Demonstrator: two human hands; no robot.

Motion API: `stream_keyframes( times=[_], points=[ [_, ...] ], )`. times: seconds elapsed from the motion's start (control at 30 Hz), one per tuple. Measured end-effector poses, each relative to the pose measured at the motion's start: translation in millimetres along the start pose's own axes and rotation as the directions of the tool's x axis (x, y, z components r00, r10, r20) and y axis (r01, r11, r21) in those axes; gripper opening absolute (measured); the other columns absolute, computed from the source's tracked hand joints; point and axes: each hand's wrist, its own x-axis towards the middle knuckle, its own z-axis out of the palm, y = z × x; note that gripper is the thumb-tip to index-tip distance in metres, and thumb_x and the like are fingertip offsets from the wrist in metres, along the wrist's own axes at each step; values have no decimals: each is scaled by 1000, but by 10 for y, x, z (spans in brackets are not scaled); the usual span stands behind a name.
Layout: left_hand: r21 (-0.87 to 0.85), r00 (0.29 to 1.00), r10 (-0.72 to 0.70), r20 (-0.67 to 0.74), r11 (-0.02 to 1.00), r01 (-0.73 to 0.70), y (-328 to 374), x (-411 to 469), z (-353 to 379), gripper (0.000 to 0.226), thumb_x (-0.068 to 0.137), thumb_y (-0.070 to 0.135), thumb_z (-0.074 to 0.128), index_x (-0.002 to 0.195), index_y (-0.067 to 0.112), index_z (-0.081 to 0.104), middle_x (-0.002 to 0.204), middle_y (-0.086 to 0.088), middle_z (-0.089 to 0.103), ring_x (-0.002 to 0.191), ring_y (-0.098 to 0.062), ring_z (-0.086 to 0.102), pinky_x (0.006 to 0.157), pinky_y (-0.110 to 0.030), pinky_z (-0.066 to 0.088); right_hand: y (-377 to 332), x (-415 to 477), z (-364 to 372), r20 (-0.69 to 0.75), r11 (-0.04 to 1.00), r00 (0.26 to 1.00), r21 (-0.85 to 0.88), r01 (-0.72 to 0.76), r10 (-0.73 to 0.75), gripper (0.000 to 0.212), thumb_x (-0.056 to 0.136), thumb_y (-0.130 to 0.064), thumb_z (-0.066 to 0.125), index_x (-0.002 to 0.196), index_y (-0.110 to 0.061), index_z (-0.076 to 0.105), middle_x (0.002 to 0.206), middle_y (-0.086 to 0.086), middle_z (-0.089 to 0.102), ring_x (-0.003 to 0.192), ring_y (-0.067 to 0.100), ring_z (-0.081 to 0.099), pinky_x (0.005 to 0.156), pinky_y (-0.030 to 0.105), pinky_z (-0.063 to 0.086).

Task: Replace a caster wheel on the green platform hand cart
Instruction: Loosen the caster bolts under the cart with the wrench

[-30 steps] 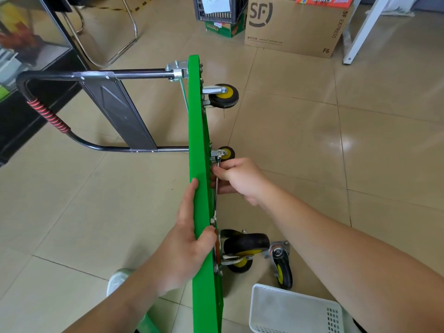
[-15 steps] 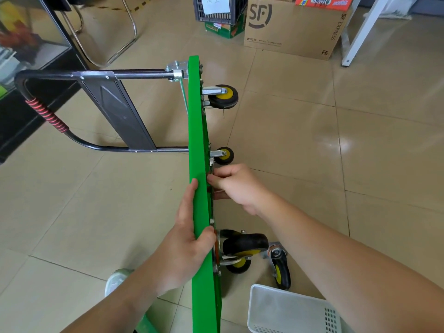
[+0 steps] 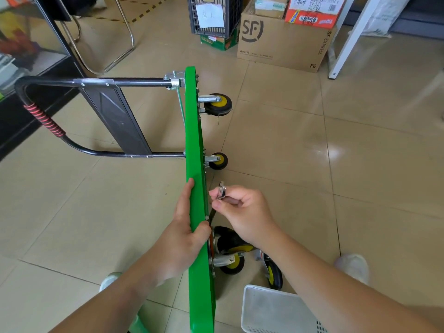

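Now the left hand [image 3: 185, 236] clamps the green cart [image 3: 195, 140], stood on edge on the floor, while the right hand [image 3: 245, 212] pinches a wrench [image 3: 222, 191] beside its underside, so if that left grip slackens, the platform could topple.

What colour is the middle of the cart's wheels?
Yellow, with black tyres, as on the far caster wheel in the head view.

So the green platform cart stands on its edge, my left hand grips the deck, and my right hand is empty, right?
Not quite: the head view shows the right hand pinching a small silver metal tool. The left hand does grip the upended green cart deck.
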Motion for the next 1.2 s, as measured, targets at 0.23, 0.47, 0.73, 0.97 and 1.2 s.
stream_keyframes(
  times=[0.23, 0.47, 0.73, 0.97, 1.2],
  points=[
    [1, 1000, 9, 1, 1000, -9, -9, 9, 7, 87, 101, 18, 50, 149, 64, -6, 157, 10, 39, 112, -8, 64, 95, -31, 54, 49, -33, -37, -4, 997, 997, -17, 81, -81, 31, 85, 4, 73, 95, -25, 77, 101, -1, 74, 96, 13, 73, 91, 35, 59],
    [6, 1000, 26, 15, 1000, -26, -23, -1, 0, 86, 103, 17, 51, 149, 63, -6, 149, 10, 46, 100, -18, 67, 89, -32, 56, -126, 307, -157, -77, 999, 997, 45, 6, -3, 24, 94, -7, 66, 99, -29, 72, 99, -8, 75, 96, 7, 73, 86, 29, 60],
    [21, 1000, 13, 7, 1000, -14, -49, 18, 2, 88, 103, 13, 49, 145, 68, -5, 141, 23, 49, 100, -20, 67, 89, -29, 57, 78, 892, -117, 64, 968, 968, 56, -245, 242, 8, 92, -10, 71, 93, -15, 77, 100, 8, 75, 88, 20, 73, 82, 41, 62],
    [-12, 1000, 15, 8, 1000, -15, -58, 20, -3, 84, 98, 29, 50, 141, 73, -7, 142, 27, 46, 104, -13, 67, 87, -19, 55, 288, 1127, -38, 90, 898, 902, 96, -429, 421, 32, 91, -12, 72, 118, 4, 68, 113, 20, 72, 94, 32, 75, 84, 46, 62],
    [0, 1000, 12, 13, 1000, -12, -52, 26, -5, 85, 96, 33, 52, 141, 73, -8, 142, 21, 50, 102, -20, 69, 93, -40, 56, 406, 1107, 52, 131, 861, 862, 84, -502, 490, 37, 89, -8, 73, 123, 5, 64, 115, 19, 71, 92, 30, 75, 84, 47, 62]
  ],
)
